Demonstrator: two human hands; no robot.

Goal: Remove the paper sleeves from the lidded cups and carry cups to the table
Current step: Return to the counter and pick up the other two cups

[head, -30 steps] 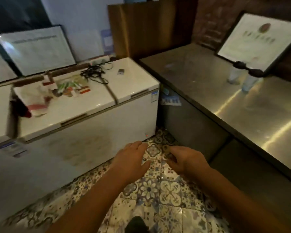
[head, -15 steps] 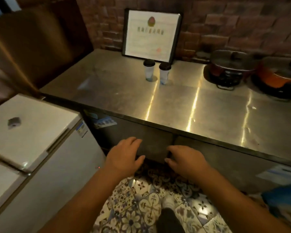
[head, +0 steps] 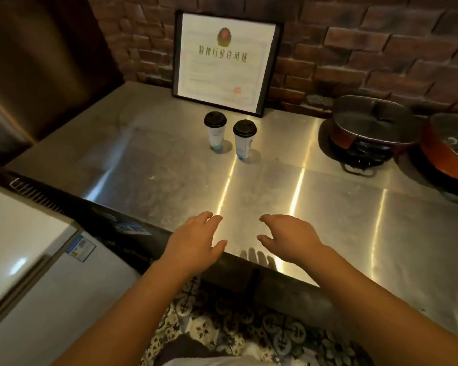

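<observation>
Both bare forearms extend forward, side by side. Left hand [head: 193, 243] palm down, fingers loosely spread and relaxed, holding nothing. Right hand [head: 291, 239] likewise palm down, fingers slightly curved, thumb apart, empty. Hands near, not touching.

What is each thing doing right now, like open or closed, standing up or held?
Left cup: upright, lid on, untouched.
Right cup: upright, lid on, untouched.
Left hand: open, holding nothing.
Right hand: open, holding nothing.
Framed certificate: leaning against the brick wall.
Near pot: lid on.
</observation>
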